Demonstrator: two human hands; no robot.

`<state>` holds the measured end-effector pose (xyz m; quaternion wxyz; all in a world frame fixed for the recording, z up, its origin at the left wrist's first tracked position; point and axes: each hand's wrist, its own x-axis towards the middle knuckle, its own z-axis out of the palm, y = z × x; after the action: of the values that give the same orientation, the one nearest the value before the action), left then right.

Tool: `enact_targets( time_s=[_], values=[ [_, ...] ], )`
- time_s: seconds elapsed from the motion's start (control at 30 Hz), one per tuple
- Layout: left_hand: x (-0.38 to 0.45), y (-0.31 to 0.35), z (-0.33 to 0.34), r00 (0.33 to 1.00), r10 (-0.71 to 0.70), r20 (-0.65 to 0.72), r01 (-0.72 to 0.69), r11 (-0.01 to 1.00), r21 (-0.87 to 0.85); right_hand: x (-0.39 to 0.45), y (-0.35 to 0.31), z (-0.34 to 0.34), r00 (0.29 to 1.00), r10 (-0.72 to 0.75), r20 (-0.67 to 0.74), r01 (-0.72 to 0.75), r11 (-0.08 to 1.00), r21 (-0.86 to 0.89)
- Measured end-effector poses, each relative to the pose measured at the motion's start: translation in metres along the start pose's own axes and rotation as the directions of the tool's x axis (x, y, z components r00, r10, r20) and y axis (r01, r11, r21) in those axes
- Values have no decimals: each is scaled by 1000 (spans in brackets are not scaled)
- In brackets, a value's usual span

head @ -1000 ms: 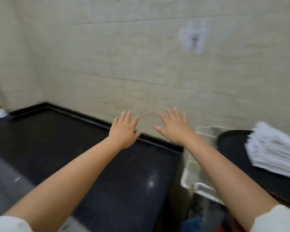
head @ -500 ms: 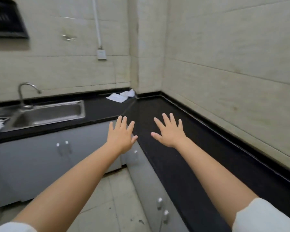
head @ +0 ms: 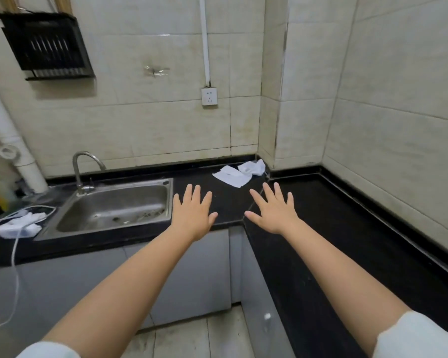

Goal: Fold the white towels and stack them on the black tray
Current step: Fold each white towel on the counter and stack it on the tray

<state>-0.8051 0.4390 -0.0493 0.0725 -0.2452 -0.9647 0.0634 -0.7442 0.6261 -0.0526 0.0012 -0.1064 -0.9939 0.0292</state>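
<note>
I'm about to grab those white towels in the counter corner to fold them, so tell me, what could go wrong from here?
1. The white towels lie crumpled in the far corner beyond both open hands, left hand and right hand; a one-handed grab may drag them along the black counter.
2. The sink sits beside the left hand; a towel swung that way could drop in, and it may be wet.
3. The black tray is not in view, so carrying means turning away.

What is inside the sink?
The sink holds no dishes or towels: only bare steel with specks of debris near the drain. Its near wall is hidden below the rim. The white towels lie on the counter corner, outside it.
</note>
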Motion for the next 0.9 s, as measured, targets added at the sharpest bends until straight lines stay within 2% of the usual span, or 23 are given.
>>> enact_targets(
  time_s=[0.3,0.53,0.77,0.9],
  values=[
    [192,-64,52,998,64,12,-64,998,-25,199,-7,27,998,46,31,-46,999,-25],
    [350,-118,100,983,172,63,-170,985,-39,346,-8,58,978,195,72,-195,981,0],
    [469,-114,154,947,275,163,-260,959,-110,445,24,103,931,293,219,-295,955,-21],
    [514,-103,199,922,290,255,-264,955,-131,516,48,141,925,257,280,-267,964,-5]
  ],
)
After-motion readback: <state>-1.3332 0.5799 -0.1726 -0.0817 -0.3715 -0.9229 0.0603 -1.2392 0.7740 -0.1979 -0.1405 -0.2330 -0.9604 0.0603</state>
